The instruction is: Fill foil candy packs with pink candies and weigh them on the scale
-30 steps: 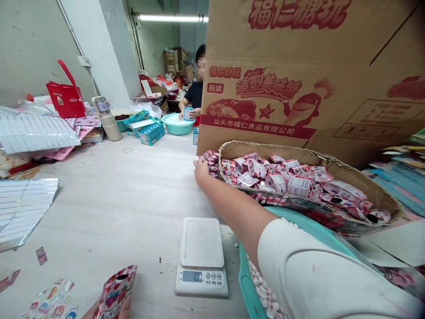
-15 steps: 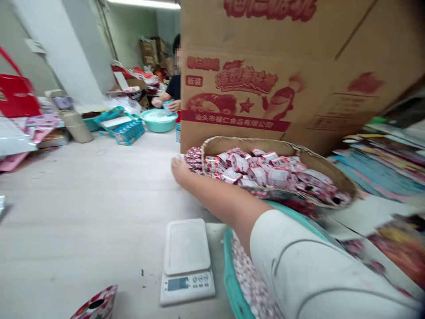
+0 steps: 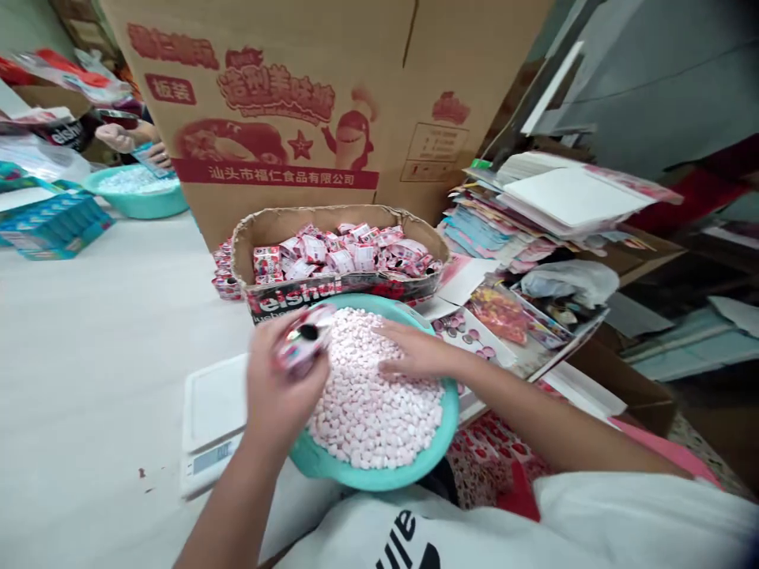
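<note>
My left hand grips a small pink-and-red printed pouch with a dark round spot on it, blurred by motion. It is raised over the left rim of a turquoise basin. Small pale pink candies fill that basin. My right hand reaches into them from the right, thumb and fingers apart, with some fingertips sunk among the candies. Partly behind my left arm lies a white digital scale. Just beyond the basin stands a cut-down cardboard box full of similar pink packets.
A large printed carton stands behind the packet box. Stacked papers and card rise at the right. Far left, a co-worker's hands hold a blue packet over another turquoise basin, near a blue box.
My view has turned right and down. The right hand has drawn back from beside the packet pile into the candies. The left hand has come into view, holding the pouch.
</note>
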Demonstrator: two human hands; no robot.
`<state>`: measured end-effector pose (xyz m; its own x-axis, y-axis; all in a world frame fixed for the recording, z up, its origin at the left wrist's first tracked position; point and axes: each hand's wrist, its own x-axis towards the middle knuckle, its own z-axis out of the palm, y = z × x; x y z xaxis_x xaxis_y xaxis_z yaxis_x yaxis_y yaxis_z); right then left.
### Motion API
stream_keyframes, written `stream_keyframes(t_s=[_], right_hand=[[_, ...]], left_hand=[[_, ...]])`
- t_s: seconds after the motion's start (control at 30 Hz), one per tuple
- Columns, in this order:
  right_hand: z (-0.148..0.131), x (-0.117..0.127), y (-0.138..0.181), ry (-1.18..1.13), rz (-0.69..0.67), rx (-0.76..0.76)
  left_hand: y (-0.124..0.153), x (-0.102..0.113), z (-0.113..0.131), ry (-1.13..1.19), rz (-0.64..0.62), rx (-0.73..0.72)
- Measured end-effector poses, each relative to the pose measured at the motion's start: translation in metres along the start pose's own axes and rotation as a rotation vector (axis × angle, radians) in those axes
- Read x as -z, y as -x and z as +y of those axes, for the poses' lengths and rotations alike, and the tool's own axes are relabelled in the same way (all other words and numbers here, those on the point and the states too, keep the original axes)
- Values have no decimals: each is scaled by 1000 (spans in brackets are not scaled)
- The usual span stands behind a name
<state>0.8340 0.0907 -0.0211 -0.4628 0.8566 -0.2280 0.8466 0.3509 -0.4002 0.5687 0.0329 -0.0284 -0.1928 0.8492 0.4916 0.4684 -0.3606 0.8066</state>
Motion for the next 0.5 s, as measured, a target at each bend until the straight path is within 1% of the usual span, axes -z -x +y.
stream_keyframes(t_s=[0.03, 0.07, 0.1, 0.13, 0.17, 0.23, 0.33, 0.4, 0.5], right_hand=[[2, -11, 2, -13, -25, -18], [-1, -20, 2, -30, -38, -21], [-5, -26, 3, -52, -41, -10], [-10, -30, 5, -77, -39, 11], [-15, -33, 6, -103, -35, 36], [-20, -33, 10, -152, -11, 67], [-20, -31, 13, -217, 18, 40], [-19, -33, 11, -261, 46, 16], [-17, -38, 2, -368, 111, -4]], left_hand=[[-18, -26, 7, 47, -101, -41], [-33, -47, 10, 82, -190, -52], [-43, -64, 10, 70, -244, -53], [-48, -75, 7, 53, -281, -45], [-51, -82, 3, 31, -294, -24], [-48, -84, -8, -7, -294, 11], [-41, -80, -16, -25, -314, 4], [-40, -80, -14, -18, -341, -8], [-41, -82, -6, 18, -357, 19]])
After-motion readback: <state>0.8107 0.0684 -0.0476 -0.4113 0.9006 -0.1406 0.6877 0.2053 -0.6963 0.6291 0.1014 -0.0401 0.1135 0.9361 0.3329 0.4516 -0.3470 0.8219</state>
